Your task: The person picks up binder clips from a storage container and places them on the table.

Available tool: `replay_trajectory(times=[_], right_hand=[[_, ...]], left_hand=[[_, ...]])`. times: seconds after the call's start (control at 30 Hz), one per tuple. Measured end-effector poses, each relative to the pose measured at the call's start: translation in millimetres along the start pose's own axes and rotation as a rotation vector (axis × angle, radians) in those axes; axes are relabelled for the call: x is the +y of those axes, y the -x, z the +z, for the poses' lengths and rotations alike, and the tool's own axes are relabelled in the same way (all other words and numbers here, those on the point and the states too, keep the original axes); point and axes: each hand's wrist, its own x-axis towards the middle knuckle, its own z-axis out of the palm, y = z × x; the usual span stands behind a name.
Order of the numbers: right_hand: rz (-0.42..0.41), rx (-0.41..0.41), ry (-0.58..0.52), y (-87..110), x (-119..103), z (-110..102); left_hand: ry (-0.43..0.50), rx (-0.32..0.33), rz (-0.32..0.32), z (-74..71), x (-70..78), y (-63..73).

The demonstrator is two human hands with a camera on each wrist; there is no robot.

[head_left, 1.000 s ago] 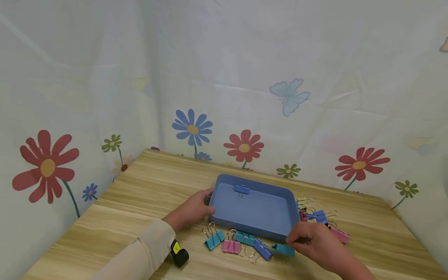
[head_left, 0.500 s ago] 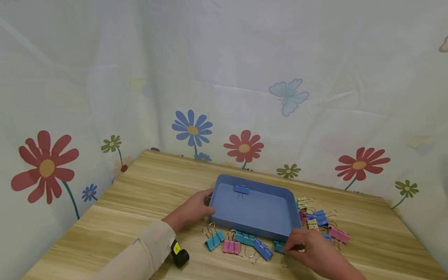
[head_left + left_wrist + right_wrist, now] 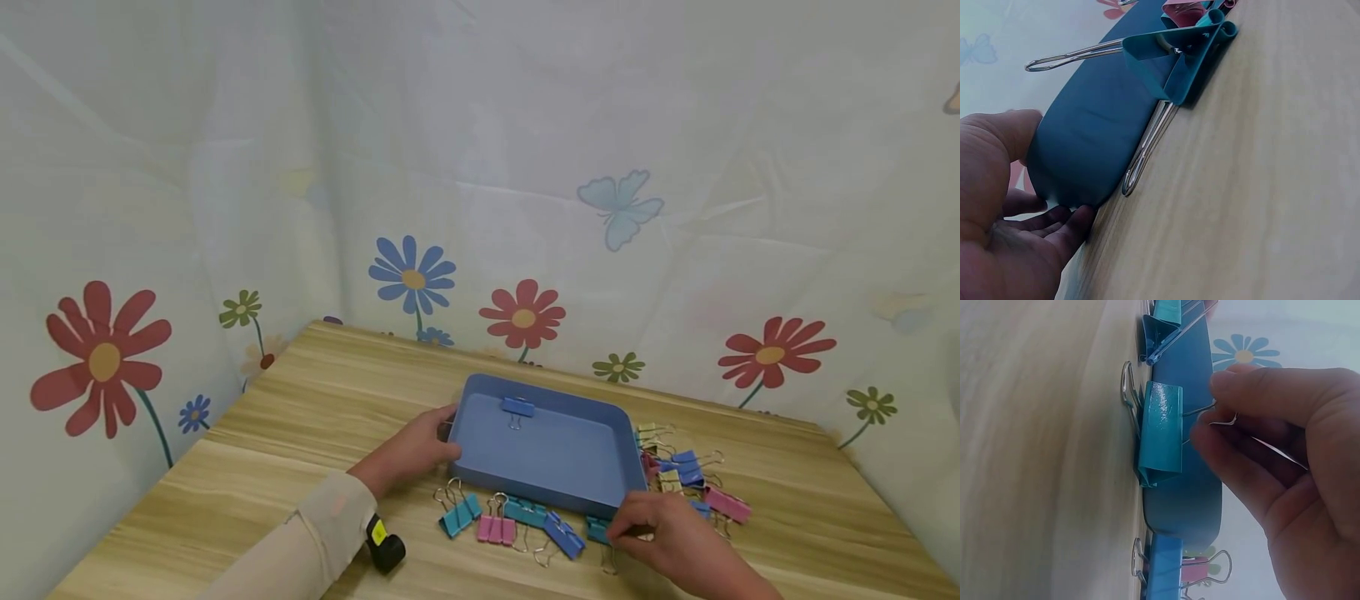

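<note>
My left hand (image 3: pixel 416 446) grips the left side of a blue tray (image 3: pixel 547 457). In the left wrist view the thumb lies on the tray's upper edge and fingertips touch its underside. At the tray's near right corner, my right hand (image 3: pixel 667 533) pinches a wire handle of a teal binder clip (image 3: pixel 1163 428) between thumb and index finger. That clip stands against the tray's outer wall, its other handle on the tabletop side. Inside the tray, near the back left, lies a blue binder clip (image 3: pixel 518 407).
Along the tray's front lie teal binder clips (image 3: pixel 459 515), a pink one (image 3: pixel 496 528) and a blue one (image 3: pixel 562 534). Several more, including a pink clip (image 3: pixel 727 504), are heaped on its right. A floral curtain (image 3: pixel 480 208) rises behind the wooden table (image 3: pixel 337 375).
My right hand has shifted slightly left, and the teal clip it pinches has turned, with a wire handle now showing below. Yellow and blue clips behind the hand are uncovered. The tray stays put.
</note>
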Motion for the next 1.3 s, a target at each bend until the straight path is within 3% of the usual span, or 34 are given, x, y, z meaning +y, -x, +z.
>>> replay_trajectory(times=[0.63,0.93,1.3], right_hand=[[-0.070,0.051,0.040,-2.8,-2.7,0.2],[-0.191,0.163,0.075,-17.9,-6.3,-4.3],[-0.170,0.259,0.099,-42.4,-12.2,-16.4]], left_hand=[[-0.005,0.007,-0.036,-0.4,2.1,0.8],[-0.005,0.007,-0.034,-0.4,2.7,1.6],[0.001,0.003,-0.036,-0.6,2.7,2.1]])
